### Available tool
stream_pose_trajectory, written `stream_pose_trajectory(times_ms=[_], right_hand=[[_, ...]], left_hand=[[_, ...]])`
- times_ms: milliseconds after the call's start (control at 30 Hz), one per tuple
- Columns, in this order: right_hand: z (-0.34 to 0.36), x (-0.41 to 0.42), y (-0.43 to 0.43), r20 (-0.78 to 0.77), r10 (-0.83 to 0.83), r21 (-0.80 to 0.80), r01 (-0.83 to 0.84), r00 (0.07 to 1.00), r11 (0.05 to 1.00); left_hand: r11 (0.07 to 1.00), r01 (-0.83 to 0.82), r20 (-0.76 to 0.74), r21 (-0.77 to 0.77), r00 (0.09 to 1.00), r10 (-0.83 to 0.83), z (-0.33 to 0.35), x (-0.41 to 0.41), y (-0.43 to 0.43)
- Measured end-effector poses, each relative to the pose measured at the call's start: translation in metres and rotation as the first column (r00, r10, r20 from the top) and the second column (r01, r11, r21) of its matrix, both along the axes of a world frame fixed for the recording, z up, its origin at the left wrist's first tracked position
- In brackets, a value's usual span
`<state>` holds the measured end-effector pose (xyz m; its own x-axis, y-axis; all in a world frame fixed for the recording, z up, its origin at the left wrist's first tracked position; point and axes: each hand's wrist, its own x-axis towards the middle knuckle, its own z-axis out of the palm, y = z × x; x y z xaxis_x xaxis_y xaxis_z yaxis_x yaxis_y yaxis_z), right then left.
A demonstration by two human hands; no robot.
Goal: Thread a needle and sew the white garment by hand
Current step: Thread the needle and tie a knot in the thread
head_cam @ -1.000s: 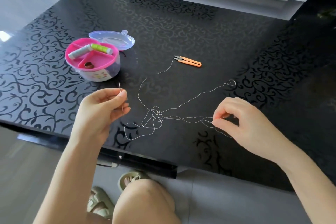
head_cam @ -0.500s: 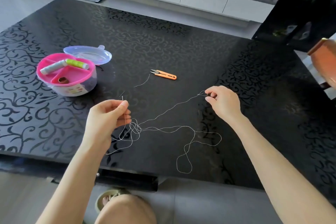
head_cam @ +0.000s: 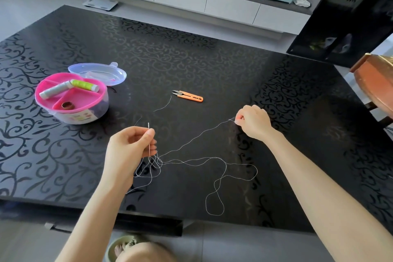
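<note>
My left hand (head_cam: 129, 149) pinches a thin silver needle (head_cam: 149, 140) upright between thumb and fingers, its eye end poking above the thumb. A long white thread (head_cam: 204, 160) lies in loose loops and a tangle on the black patterned table (head_cam: 191, 59) just below that hand. My right hand (head_cam: 253, 122) pinches one end of the thread farther right and away from me, with a strand running back to the tangle. No white garment is in view.
A pink sewing box (head_cam: 71, 100) with grey and green thread spools stands at the left, its clear lid (head_cam: 100, 73) behind it. Orange thread snips (head_cam: 189, 97) lie mid-table, a short thread scrap (head_cam: 163, 106) beside them. A wooden chair (head_cam: 376, 83) is at the right edge.
My right hand has moved up and away from me with the thread end, drawing a strand out of the tangle. The left hand keeps hold of the needle. The camera tilted up.
</note>
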<state>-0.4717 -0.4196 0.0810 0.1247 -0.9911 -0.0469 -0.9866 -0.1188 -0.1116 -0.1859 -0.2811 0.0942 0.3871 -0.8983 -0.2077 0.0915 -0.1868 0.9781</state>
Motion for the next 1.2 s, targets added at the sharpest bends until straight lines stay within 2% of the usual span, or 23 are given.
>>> stream_pose_trajectory(times_ms=[67, 167, 300, 400, 467, 567, 633, 700, 800, 1000, 1200], right_hand=[[0.017, 0.002, 0.009, 0.065, 0.051, 0.01, -0.052, 0.997, 0.999], [0.061, 0.011, 0.036, 0.321, 0.136, 0.087, -0.172, 0.937, 0.981], [0.109, 0.027, 0.072, 0.568, 0.124, 0.281, -0.333, 0.813, 0.9], [0.128, 0.038, 0.084, 0.69, 0.091, 0.328, -0.423, 0.718, 0.845], [0.133, 0.046, 0.09, 0.754, 0.071, 0.334, -0.475, 0.653, 0.814], [0.131, 0.057, 0.096, 0.769, 0.068, 0.312, -0.467, 0.635, 0.828], [0.126, 0.065, 0.098, 0.745, 0.11, 0.257, -0.436, 0.658, 0.862], [0.121, 0.072, 0.101, 0.724, 0.155, 0.211, -0.429, 0.672, 0.879], [0.115, 0.082, 0.105, 0.691, 0.201, 0.187, -0.439, 0.695, 0.879], [0.112, 0.086, 0.107, 0.688, 0.209, 0.206, -0.463, 0.695, 0.862], [0.108, 0.068, 0.099, 0.617, 0.123, 0.404, -0.447, 0.777, 0.798]], left_hand=[[0.999, 0.046, 0.093, -0.021, 0.995, -0.044, 0.003, -0.007, 0.002], [0.978, 0.199, 0.279, -0.067, 0.945, -0.173, 0.012, -0.022, 0.009], [0.883, 0.442, 0.353, -0.155, 0.86, -0.368, 0.019, -0.042, 0.013], [0.811, 0.562, 0.429, -0.159, 0.78, -0.456, 0.019, -0.054, 0.014], [0.794, 0.578, 0.358, -0.186, 0.793, -0.493, 0.022, -0.06, 0.017], [0.854, 0.443, -0.032, -0.271, 0.883, -0.468, 0.031, -0.059, 0.021], [0.879, 0.376, -0.215, -0.292, 0.87, -0.444, 0.034, -0.05, 0.022], [0.885, 0.375, -0.318, -0.277, 0.833, -0.453, 0.037, -0.043, 0.023], [0.889, 0.392, -0.346, -0.237, 0.821, -0.454, 0.039, -0.037, 0.021], [0.905, 0.372, -0.272, -0.205, 0.867, -0.418, 0.038, -0.031, 0.021], [0.915, 0.368, -0.251, -0.165, 0.881, -0.4, 0.039, -0.02, 0.022]])
